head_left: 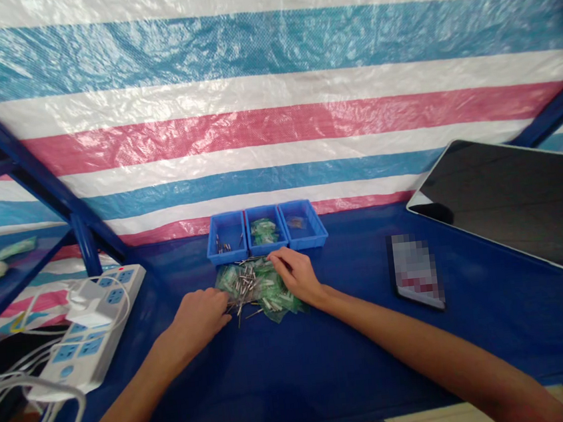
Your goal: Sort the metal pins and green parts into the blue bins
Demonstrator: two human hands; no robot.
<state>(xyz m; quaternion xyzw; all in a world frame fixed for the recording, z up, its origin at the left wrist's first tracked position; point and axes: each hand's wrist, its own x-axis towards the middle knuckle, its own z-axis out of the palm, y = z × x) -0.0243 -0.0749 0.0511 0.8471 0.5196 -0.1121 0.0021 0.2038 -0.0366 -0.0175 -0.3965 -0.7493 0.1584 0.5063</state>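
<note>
A pile of slim metal rods (246,283) lies on the blue table among small green plastic packets (274,299). My left hand (200,320) rests at the pile's left edge, its fingers curled inward; whatever they hold is hidden. From the right, my right hand (297,275) reaches over the packets with thumb and forefinger pinched together. A thin metal rod (254,259) meets those fingertips. Just behind the pile stand three blue bins: the left bin (210,251) contains a few metal rods, the middle bin (268,247) green packets, and the right bin (312,241) small pieces too tiny to name.
At left, a white power strip (100,354) carries a plugged-in adapter (87,305) and loose white cables (32,381). A phone (416,274) and a large dark-screened tablet (507,204) lie at right. Striped plastic sheeting (273,128) hangs behind, between blue frame posts (46,175).
</note>
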